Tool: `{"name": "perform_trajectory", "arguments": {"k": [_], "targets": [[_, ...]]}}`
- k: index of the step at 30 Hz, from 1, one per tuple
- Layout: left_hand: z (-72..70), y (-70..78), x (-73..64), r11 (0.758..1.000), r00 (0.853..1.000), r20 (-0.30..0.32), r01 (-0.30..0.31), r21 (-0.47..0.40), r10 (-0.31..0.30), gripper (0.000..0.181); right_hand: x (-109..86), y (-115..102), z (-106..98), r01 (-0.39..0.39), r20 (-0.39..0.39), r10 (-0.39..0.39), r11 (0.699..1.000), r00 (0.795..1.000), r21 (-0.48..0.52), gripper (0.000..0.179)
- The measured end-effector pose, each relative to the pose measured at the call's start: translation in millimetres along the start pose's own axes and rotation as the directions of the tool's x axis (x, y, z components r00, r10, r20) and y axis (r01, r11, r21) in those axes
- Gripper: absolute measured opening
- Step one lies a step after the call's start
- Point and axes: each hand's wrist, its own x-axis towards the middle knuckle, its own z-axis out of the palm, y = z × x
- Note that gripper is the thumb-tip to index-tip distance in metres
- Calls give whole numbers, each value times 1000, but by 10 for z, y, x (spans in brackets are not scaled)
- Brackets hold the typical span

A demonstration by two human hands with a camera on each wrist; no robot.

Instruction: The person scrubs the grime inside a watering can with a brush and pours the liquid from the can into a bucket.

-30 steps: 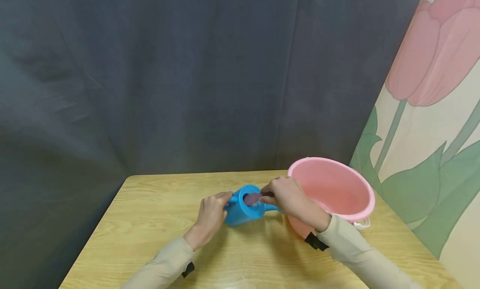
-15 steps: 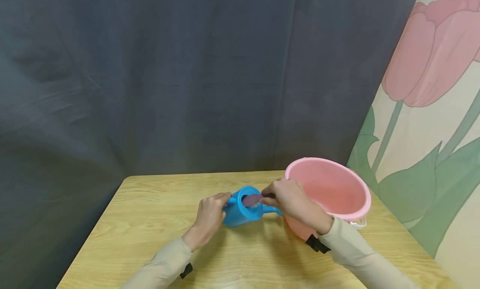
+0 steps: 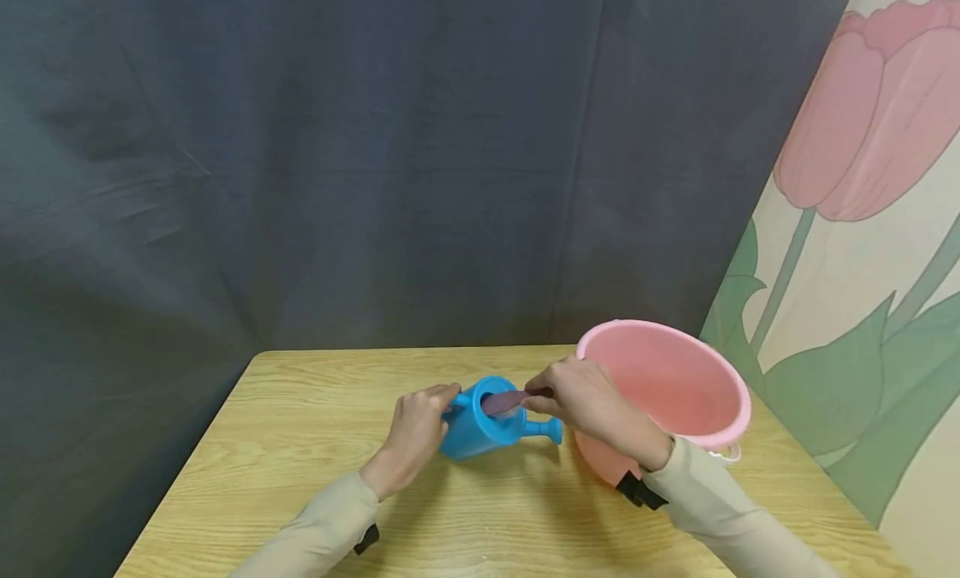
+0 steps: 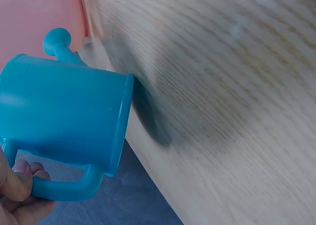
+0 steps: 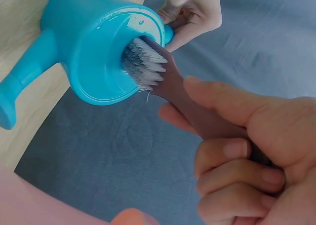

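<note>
A blue watering can (image 3: 480, 432) is tilted over the table, its opening toward my right hand and its spout pointing right. My left hand (image 3: 416, 428) grips the can's handle (image 4: 69, 189), fingers curled round it. In my right hand (image 3: 581, 399) is a brownish-purple scrub brush (image 5: 195, 109), held by its handle. The pale bristles (image 5: 143, 64) reach into the can's mouth, close to its inner wall. Water drops show on the wet inside of the can in the right wrist view; the brush's tip is hidden inside.
A large pink tub (image 3: 667, 378) with a white handle (image 3: 731, 454) stands on the wooden table (image 3: 315, 411), just right of the can and behind my right forearm. A dark curtain (image 3: 412, 161) hangs behind the table, and a tulip-painted wall (image 3: 840, 328) rises at the right.
The can has turned slightly, so more of its spout end shows beside my right hand. The brush handle lies a little flatter at the mouth. Both hands keep their grips.
</note>
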Motion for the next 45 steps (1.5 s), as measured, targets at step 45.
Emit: {"name": "perform_trajectory", "arguments": {"k": [45], "targets": [[-46, -89, -101, 942, 988, 114, -61, -330, 104, 14, -7, 124, 105, 15, -152, -17, 1000, 988, -14, 15]]}}
